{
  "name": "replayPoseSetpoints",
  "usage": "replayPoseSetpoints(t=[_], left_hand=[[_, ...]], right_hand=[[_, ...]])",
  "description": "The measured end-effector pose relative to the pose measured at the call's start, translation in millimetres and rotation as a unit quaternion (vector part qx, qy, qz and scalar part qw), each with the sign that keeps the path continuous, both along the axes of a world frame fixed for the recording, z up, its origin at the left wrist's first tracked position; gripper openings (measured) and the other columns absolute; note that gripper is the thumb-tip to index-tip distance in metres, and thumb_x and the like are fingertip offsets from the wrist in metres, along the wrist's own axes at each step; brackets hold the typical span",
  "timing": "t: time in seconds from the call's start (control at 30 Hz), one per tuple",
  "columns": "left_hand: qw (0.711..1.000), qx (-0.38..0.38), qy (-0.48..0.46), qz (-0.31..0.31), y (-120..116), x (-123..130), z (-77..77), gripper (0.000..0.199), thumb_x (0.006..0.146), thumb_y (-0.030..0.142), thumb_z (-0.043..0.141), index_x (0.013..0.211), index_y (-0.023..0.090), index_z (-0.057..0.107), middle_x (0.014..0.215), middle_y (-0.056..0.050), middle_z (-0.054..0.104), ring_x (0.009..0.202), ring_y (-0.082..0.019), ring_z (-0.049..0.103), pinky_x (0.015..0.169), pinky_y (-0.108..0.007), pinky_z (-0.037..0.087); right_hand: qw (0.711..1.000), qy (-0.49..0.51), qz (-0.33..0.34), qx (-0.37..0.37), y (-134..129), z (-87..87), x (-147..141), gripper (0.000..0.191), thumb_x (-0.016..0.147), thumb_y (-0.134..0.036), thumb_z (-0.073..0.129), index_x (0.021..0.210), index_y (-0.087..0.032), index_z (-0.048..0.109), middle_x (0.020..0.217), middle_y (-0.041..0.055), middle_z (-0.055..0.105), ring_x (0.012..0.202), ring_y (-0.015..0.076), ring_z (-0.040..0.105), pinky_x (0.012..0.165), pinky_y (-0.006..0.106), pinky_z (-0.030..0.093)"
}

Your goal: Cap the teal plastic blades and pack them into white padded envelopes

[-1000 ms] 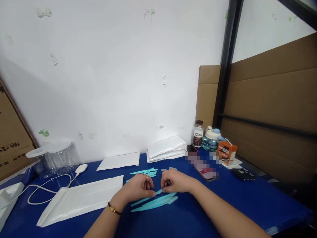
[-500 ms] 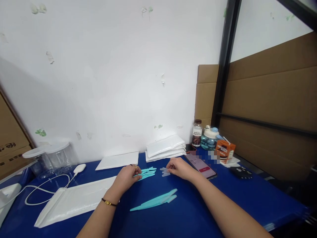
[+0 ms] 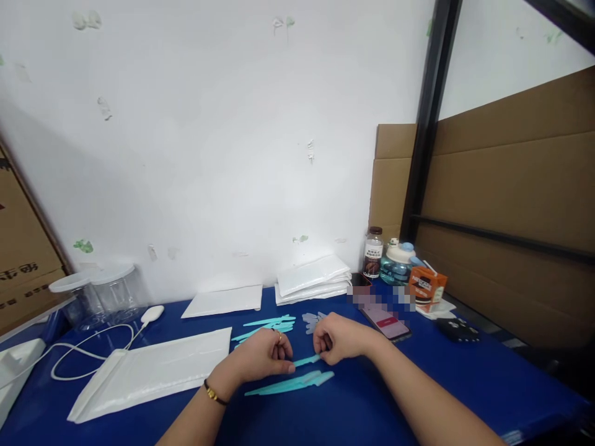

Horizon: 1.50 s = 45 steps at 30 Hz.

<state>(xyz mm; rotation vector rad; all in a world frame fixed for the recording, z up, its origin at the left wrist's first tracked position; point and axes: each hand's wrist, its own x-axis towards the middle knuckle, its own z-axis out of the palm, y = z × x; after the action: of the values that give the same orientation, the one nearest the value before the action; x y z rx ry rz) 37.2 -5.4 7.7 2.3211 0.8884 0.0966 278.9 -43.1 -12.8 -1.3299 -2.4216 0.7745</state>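
Teal slim tool [image 3: 305, 360] is held over the blue table [image 3: 446, 384]. At left, a white envelope [image 3: 160, 371] is laid flat. By the left hand [image 3: 259, 354], one end of the tool is narrowly pinched; behind this hand, similar teal tools [image 3: 279, 323] are piled, and a second teal group [image 3: 288, 386] is laid nearer. Next, small translucent pieces [image 3: 310, 322] are seen just beside the right hand [image 3: 343, 338], by which the other end is pinched.

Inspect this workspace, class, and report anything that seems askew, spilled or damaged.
The wall looks damaged: whitish and green patches mar its plain surface, perhaps where something was peeled away. The stack of white packets sits uneven, its top one skewed against those beneath. No spill shows.
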Motion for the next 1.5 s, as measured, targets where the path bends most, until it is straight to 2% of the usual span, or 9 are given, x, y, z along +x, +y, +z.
replayPoseSetpoints(t=[0.3, 0.5, 0.63, 0.83, 1.0, 1.1, 1.27, 1.4, 1.5], left_hand=[[0.988, 0.147, 0.04, -0.004, 2, 7, -5.8, 0.014, 0.069, 0.021, 0.049, 0.074, 0.02, 0.062, 0.066, 0.001, 0.061, 0.058, -0.011, 0.051, 0.053, -0.02, 0.033], [0.981, 0.187, 0.04, -0.028, 7, 7, -8.2, 0.017, 0.073, 0.02, 0.045, 0.076, 0.021, 0.062, 0.069, 0.0, 0.062, 0.062, -0.012, 0.052, 0.056, -0.021, 0.033], [0.978, 0.205, 0.016, -0.033, 12, 5, -6.3, 0.017, 0.076, 0.02, 0.045, 0.081, 0.021, 0.062, 0.078, 0.0, 0.063, 0.067, -0.012, 0.054, 0.06, -0.021, 0.035], [0.961, 0.276, 0.007, 0.022, 33, -17, -1.8, 0.021, 0.081, 0.018, 0.038, 0.077, 0.019, 0.059, 0.083, -0.004, 0.062, 0.075, -0.015, 0.054, 0.067, -0.023, 0.036], [0.963, 0.26, 0.018, 0.068, 42, -27, -3.6, 0.016, 0.078, 0.021, 0.045, 0.079, 0.019, 0.061, 0.083, -0.003, 0.061, 0.075, -0.015, 0.055, 0.069, -0.024, 0.037], [0.971, 0.227, -0.017, 0.077, 33, -22, -2.0, 0.018, 0.075, 0.03, 0.053, 0.087, 0.02, 0.061, 0.088, -0.004, 0.061, 0.08, -0.016, 0.055, 0.07, -0.024, 0.039], [0.996, 0.087, -0.018, 0.017, 11, -10, 2.0, 0.023, 0.074, 0.04, 0.053, 0.082, 0.02, 0.062, 0.074, 0.0, 0.061, 0.065, -0.012, 0.054, 0.058, -0.02, 0.04], [0.999, 0.042, -0.001, -0.014, 2, -4, 0.6, 0.028, 0.067, 0.044, 0.061, 0.083, 0.021, 0.063, 0.072, 0.001, 0.061, 0.064, -0.012, 0.054, 0.053, -0.019, 0.038], [0.997, 0.066, 0.022, -0.021, 2, 0, -3.2, 0.018, 0.068, 0.034, 0.06, 0.08, 0.02, 0.063, 0.07, 0.001, 0.061, 0.061, -0.012, 0.053, 0.052, -0.019, 0.036]], right_hand=[[0.986, -0.045, 0.0, 0.159, 1, 0.4, -17, 0.008, 0.061, -0.013, 0.059, 0.068, -0.016, 0.062, 0.068, -0.0013, 0.058, 0.061, 0.0102, 0.052, 0.059, 0.019, 0.037], [0.994, -0.017, 0.001, 0.11, 1, 0.8, -15, 0.009, 0.072, -0.023, 0.062, 0.076, -0.016, 0.064, 0.071, 0.0001, 0.058, 0.061, 0.0102, 0.054, 0.055, 0.018, 0.037], [0.991, -0.003, -0.017, 0.13, 3, 5.9, -12, 0.007, 0.075, -0.021, 0.059, 0.077, -0.016, 0.064, 0.075, 0.0016, 0.059, 0.063, 0.0108, 0.053, 0.055, 0.018, 0.036], [0.977, -0.01, -0.121, 0.177, 14, 3.2, 9, 0.011, 0.078, -0.019, 0.054, 0.076, -0.016, 0.064, 0.076, 0.0039, 0.062, 0.067, 0.0133, 0.054, 0.061, 0.021, 0.039], [0.968, 0.009, -0.176, 0.179, 17, 3.4, 15, 0.015, 0.077, -0.023, 0.056, 0.083, -0.016, 0.067, 0.08, 0.006, 0.063, 0.071, 0.0158, 0.056, 0.066, 0.025, 0.041], [0.979, 0.046, -0.116, 0.162, 6, 11.3, 5, 0.015, 0.078, -0.022, 0.055, 0.084, -0.017, 0.068, 0.083, 0.005, 0.062, 0.07, 0.0136, 0.056, 0.064, 0.023, 0.042], [0.996, 0.029, 0.043, 0.071, -9, 11.3, -19, 0.024, 0.065, -0.025, 0.068, 0.087, -0.019, 0.067, 0.078, -0.0004, 0.058, 0.065, 0.0101, 0.053, 0.057, 0.018, 0.042], [0.994, -0.011, 0.028, 0.109, -7, 0.8, -33, 0.013, 0.066, -0.015, 0.06, 0.079, -0.018, 0.064, 0.076, -0.0001, 0.057, 0.065, 0.0099, 0.052, 0.057, 0.018, 0.039], [0.991, -0.028, 0.012, 0.128, -4, -1.5, -37, 0.009, 0.07, -0.016, 0.057, 0.078, -0.017, 0.062, 0.076, 0.0011, 0.057, 0.066, 0.0107, 0.052, 0.058, 0.018, 0.038]])
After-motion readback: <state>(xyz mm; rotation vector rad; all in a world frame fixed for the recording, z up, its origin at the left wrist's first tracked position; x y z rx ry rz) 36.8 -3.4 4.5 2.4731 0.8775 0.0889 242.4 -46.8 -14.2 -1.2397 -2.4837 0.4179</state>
